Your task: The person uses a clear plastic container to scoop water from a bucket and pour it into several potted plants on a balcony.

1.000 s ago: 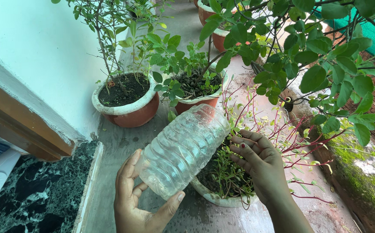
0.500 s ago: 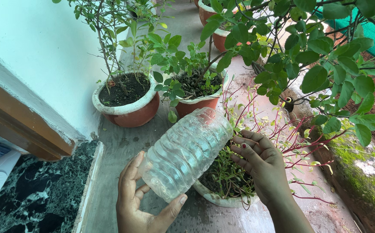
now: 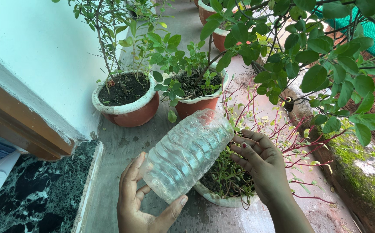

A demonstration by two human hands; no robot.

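- The leafy bush point(image 3: 317, 56) fills the 1 to 3 o'clock part of the view, its branches hanging over the pots.
- The concrete ledge point(image 3: 122, 146) runs from 6 toward 12 o'clock, with a white wall point(image 3: 45, 47) along its 9 o'clock side.
- Two terracotta pots with pale rims stand at 11 and 12 o'clock: the left pot point(image 3: 127, 108) and the middle pot point(image 3: 198, 101), just beside each other.
- The clear plastic bottle point(image 3: 187, 153) lies tilted near the centre, its long axis running from 7 to 1 o'clock; the base is at the lower end and the top end points over the near pot point(image 3: 215, 198).
- The right hand point(image 3: 259, 162) rests half open at 4 o'clock, fingers curled loosely among the thin red-stemmed plant point(image 3: 256, 121), fingertips near the bottle's upper end; contact cannot be told.
- The left hand point(image 3: 138, 203) grips the bottle's base at 6 o'clock, thumb and fingers spread wide around it.
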